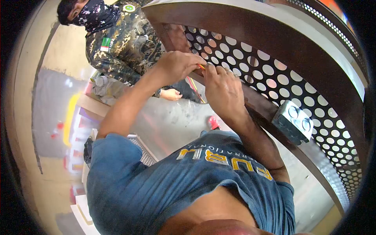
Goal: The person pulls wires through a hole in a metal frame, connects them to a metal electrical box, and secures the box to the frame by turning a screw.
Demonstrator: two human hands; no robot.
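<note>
Between my two hands, beside the lower edge of a brown curved frame [250, 23], a thin orange-yellow wire [201, 67] shows. My left hand [178, 67] pinches it with thumb and fingers together. The fingers of my right hand [224, 87] are curled around its other side, and a ring shows on one finger. Just below, thin red and yellow strands [192, 84] hang down; their link to the held wire is hidden. Inside the frame is a black panel with round holes [260, 64].
A silvery box with two round shapes [293, 122] sits on the frame's lower edge at right. Another person in camouflage clothing [121, 43] is close at upper left, one hand [171, 94] below my left wrist. A perforated metal piece [143, 150] lies beside my left arm.
</note>
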